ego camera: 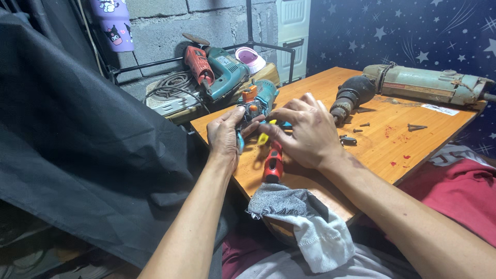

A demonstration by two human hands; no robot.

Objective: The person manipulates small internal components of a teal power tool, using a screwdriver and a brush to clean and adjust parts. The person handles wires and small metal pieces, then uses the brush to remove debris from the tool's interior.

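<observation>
Wooden table [413, 144] carries the work; grey drill [413, 85] lies well beyond the right hand, loose screws [413, 127] between; teal tool body [261, 98] sits at the near-left corner, gripped; left hand [223, 137] is closed around its lower end, right hand [305, 132] curled over it from the other side, fingertips pinching a small yellow part [264, 137]; red-handled screwdriver [273, 164] lies just under the grip, unheld; judged mid-disassembly or refit, fine fingertip work called for next; pink cup [250, 58] far behind, contents hidden; grey rag [305, 217] nearest the body.
</observation>
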